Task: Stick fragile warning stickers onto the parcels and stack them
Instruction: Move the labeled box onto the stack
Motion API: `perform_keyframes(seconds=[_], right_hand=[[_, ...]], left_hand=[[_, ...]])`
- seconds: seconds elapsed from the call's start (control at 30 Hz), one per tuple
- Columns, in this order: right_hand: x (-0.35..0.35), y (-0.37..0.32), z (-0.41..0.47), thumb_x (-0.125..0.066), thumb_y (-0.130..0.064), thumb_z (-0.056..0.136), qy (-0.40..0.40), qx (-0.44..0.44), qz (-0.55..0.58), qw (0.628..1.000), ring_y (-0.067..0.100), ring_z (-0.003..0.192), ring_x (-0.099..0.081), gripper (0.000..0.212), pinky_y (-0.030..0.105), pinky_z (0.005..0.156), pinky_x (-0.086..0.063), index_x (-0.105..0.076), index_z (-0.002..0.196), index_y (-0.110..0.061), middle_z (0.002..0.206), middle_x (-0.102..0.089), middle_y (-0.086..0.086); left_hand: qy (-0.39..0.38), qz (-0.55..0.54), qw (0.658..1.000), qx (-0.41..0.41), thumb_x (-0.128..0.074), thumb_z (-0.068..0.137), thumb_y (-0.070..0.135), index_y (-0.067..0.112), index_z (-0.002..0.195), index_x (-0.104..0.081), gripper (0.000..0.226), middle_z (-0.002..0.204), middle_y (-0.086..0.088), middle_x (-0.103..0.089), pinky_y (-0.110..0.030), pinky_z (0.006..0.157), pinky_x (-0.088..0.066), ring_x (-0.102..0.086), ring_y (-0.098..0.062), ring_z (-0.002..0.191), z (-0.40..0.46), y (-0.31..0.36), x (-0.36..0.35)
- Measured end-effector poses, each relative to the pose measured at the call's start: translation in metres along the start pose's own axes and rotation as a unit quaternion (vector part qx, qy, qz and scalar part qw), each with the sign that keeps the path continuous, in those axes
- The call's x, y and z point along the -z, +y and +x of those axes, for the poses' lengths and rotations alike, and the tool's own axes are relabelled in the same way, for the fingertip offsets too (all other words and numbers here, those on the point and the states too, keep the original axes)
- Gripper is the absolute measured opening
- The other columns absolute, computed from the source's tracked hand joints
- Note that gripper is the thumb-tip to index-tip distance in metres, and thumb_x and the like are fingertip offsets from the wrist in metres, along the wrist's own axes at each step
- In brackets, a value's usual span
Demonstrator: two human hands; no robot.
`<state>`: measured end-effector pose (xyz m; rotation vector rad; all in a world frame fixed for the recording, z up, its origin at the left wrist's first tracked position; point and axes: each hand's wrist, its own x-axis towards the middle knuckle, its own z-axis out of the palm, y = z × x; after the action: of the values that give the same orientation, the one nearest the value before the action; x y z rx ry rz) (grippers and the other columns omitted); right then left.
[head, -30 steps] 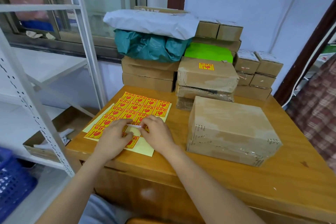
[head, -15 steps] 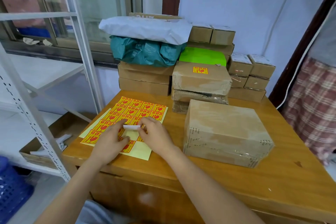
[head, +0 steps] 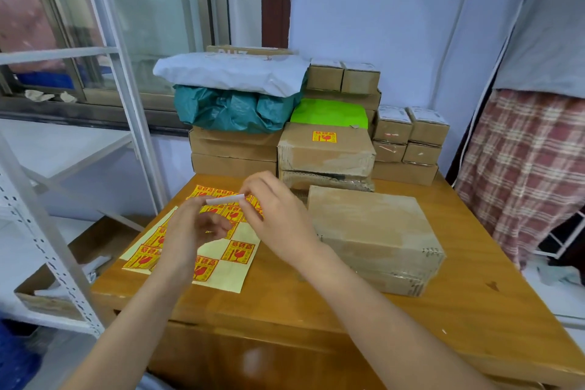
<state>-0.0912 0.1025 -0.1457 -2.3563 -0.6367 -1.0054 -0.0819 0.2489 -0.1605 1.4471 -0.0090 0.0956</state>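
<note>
From the head camera, both hands are up in the air above the sticker sheet, which lies flat on the wooden worktop. The left hand and the right hand each pinch one end of a small peeled sticker, which shows its white side and is stretched between the fingertips. The sheet is pale yellow with rows of yellow and red stickers, and some spots near the front are already bare. Just to the right of the sheet sits a big brown parcel wrapped in clear tape, with a plain top. Behind it is a stack of two taped boxes, and the top box already has a yellow and red sticker on it. To the left of that stack are flat brown boxes with a teal bag and a white bag on top. A bright green packet peeks out behind the stickered box. Small brown boxes are piled by the wall at the back right. A white metal rack stands to the left of the worktop, and checked cloth hangs on the right.
</note>
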Motion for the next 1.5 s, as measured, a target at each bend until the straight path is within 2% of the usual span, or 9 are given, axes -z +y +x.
perform_keyframes(seconds=[0.2, 0.47, 0.67, 0.83, 0.93, 1.07, 1.27, 1.4, 1.5], right_hand=[[0.039, 0.021, -0.01, -0.05, -0.018, 0.092, 0.039, 0.065, -0.052, 0.996, 0.028, 0.084, -0.06, 0.02, 0.042, 0.067, -0.052, -0.061, 0.092, -0.002, 0.096, -0.06, 0.011], [0.084, 0.05, -0.035, -0.058, -0.024, 0.085, -0.015, 0.05, -0.102, 0.993, 0.027, 0.091, -0.06, 0.024, 0.041, 0.071, -0.054, -0.06, 0.098, -0.004, 0.103, -0.06, 0.01], [0.123, 0.079, -0.047, -0.069, -0.021, 0.085, -0.053, -0.058, -0.071, 0.994, 0.013, 0.107, -0.053, 0.03, 0.026, 0.089, -0.046, -0.059, 0.112, -0.01, 0.117, -0.054, 0.001], [0.144, 0.095, -0.049, -0.059, -0.017, 0.092, -0.002, -0.22, 0.074, 0.973, 0.0, 0.09, -0.054, 0.006, 0.009, 0.075, -0.04, -0.063, 0.096, -0.017, 0.099, -0.06, -0.003], [0.148, 0.108, -0.052, -0.057, -0.023, 0.094, -0.026, -0.28, 0.123, 0.952, 0.005, 0.086, -0.056, 0.012, 0.014, 0.073, -0.041, -0.066, 0.09, -0.016, 0.096, -0.062, 0.001], [0.145, 0.126, -0.065, -0.057, -0.031, 0.094, -0.016, -0.367, 0.201, 0.908, 0.017, 0.079, -0.055, 0.022, 0.035, 0.076, -0.042, -0.066, 0.082, -0.015, 0.09, -0.064, 0.014], [0.14, 0.128, -0.067, -0.063, -0.018, 0.09, -0.034, -0.357, 0.122, 0.926, 0.013, 0.081, -0.054, 0.015, 0.022, 0.073, -0.041, -0.064, 0.078, -0.008, 0.094, -0.061, 0.008], [0.138, 0.129, -0.068, -0.065, -0.014, 0.088, -0.059, -0.336, 0.098, 0.935, 0.019, 0.091, -0.056, 0.023, 0.031, 0.083, -0.048, -0.056, 0.068, -0.022, 0.097, -0.058, 0.005], [0.138, 0.129, -0.068, -0.066, -0.013, 0.087, -0.067, -0.326, 0.09, 0.939, 0.016, 0.09, -0.055, 0.024, 0.027, 0.083, -0.046, -0.056, 0.067, -0.021, 0.097, -0.057, 0.003]], left_hand=[[-0.076, -0.123, 0.989, 0.031, -0.048, 0.094, 0.018, 0.01, 0.102, -0.055, 0.014, 0.066, -0.007, -0.062, -0.033, 0.065, -0.049, -0.055, -0.015, 0.055, -0.009, 0.017, -0.037], [-0.101, -0.025, 0.993, -0.047, -0.055, 0.09, -0.001, 0.014, 0.105, -0.056, 0.021, 0.065, 0.003, -0.062, -0.027, 0.066, -0.053, -0.058, -0.009, 0.063, -0.012, 0.014, -0.076], [-0.139, 0.046, 0.979, -0.139, -0.055, 0.09, -0.004, 0.021, 0.099, -0.054, 0.027, 0.067, -0.006, -0.057, -0.029, 0.071, -0.042, -0.052, -0.01, 0.069, -0.01, 0.017, -0.106], [-0.202, 0.116, 0.954, -0.187, -0.06, 0.088, 0.007, 0.03, 0.1, -0.053, 0.027, 0.066, 0.007, -0.063, -0.037, 0.076, -0.043, -0.055, -0.018, 0.075, -0.006, 0.015, -0.138], [-0.23, 0.143, 0.944, -0.188, -0.059, 0.089, 0.009, 0.032, 0.1, -0.052, 0.026, 0.068, 0.006, -0.065, -0.04, 0.081, -0.045, -0.059, -0.022, 0.078, -0.005, 0.014, -0.16], [-0.251, 0.17, 0.939, -0.161, -0.055, 0.091, 0.009, 0.025, 0.107, -0.052, 0.023, 0.067, 0.006, -0.064, -0.031, 0.079, -0.043, -0.057, -0.011, 0.074, -0.002, 0.009, -0.18], [-0.246, 0.188, 0.943, -0.126, -0.056, 0.092, 0.011, 0.019, 0.115, -0.055, 0.025, 0.074, 0.005, -0.067, -0.026, 0.077, -0.044, -0.059, -0.01, 0.08, -0.002, 0.005, -0.183], [-0.244, 0.217, 0.936, -0.131, -0.057, 0.092, 0.013, 0.02, 0.11, -0.058, 0.02, 0.074, 0.004, -0.069, -0.027, 0.077, -0.047, -0.062, -0.011, 0.083, -0.003, 0.004, -0.18], [-0.242, 0.252, 0.926, -0.145, -0.056, 0.092, 0.015, 0.022, 0.104, -0.06, 0.015, 0.077, 0.003, -0.07, -0.027, 0.078, -0.048, -0.063, -0.009, 0.086, -0.005, 0.004, -0.18]])
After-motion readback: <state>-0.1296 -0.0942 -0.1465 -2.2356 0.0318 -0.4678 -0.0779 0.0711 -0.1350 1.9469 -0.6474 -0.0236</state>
